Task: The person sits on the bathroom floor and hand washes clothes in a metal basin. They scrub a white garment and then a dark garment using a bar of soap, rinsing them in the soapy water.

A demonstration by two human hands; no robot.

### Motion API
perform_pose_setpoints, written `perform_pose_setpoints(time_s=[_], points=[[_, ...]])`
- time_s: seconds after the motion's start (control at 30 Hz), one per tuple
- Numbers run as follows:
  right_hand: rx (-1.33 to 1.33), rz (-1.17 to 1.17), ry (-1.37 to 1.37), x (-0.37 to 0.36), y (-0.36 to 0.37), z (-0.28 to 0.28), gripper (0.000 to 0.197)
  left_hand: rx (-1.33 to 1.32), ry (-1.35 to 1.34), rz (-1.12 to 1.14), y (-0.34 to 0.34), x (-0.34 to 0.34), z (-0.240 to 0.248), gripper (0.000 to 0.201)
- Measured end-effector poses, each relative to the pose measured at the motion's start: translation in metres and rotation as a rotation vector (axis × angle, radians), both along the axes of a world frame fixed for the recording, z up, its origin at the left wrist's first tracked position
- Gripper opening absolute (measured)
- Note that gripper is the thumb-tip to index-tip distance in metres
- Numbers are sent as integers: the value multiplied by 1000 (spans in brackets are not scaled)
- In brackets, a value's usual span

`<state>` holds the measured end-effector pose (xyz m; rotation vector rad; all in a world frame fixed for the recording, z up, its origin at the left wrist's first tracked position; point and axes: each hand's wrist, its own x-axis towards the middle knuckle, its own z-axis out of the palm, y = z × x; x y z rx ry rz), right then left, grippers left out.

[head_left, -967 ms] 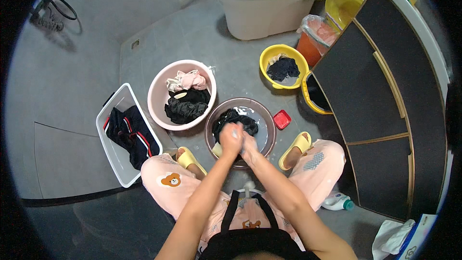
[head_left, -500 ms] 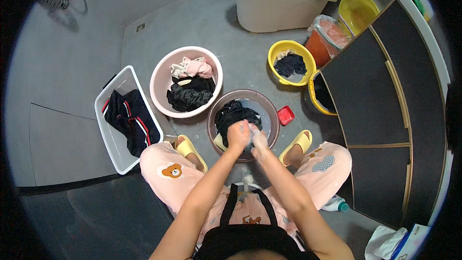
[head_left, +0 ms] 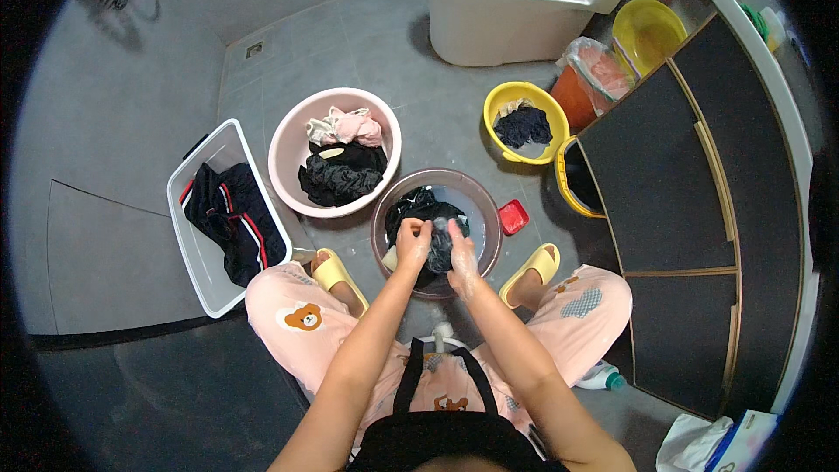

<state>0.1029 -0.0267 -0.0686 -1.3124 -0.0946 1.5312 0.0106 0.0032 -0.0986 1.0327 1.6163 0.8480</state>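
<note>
A brown basin (head_left: 495,210) of cloudy water stands on the floor between my feet. In it lies a wet black garment (head_left: 421,203), and a sudsy dark stretch of it hangs between my hands. My left hand (head_left: 413,243) pinches this cloth on its left side, fingers curled. On the other side my right hand (head_left: 462,255) grips it, with foam on the wrist and fingers. A pale yellow piece (head_left: 390,258) shows at the basin's left inner edge, its kind partly hidden.
Left of the basin are a pink tub (head_left: 284,177) of clothes and a white bin (head_left: 191,260) with dark striped clothing. To the right lie a red dish (head_left: 513,217), a yellow bucket (head_left: 497,142) with dark cloth, and a black cabinet (head_left: 682,192). A toilet (head_left: 476,26) stands behind.
My hands, pressed together before, have moved apart. The dark cloth now shows stretched between them, and my left hand has shifted a little left.
</note>
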Motion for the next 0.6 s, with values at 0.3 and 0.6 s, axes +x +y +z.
perform_pose_setpoints(time_s=[0.3,0.6], points=[[-97,10,-253,22,13,-30,33,485,-182,-78,-21,19,20,33],[-52,-26,342,13,3,-78,30,728,295,-135,-27,29,22,23]])
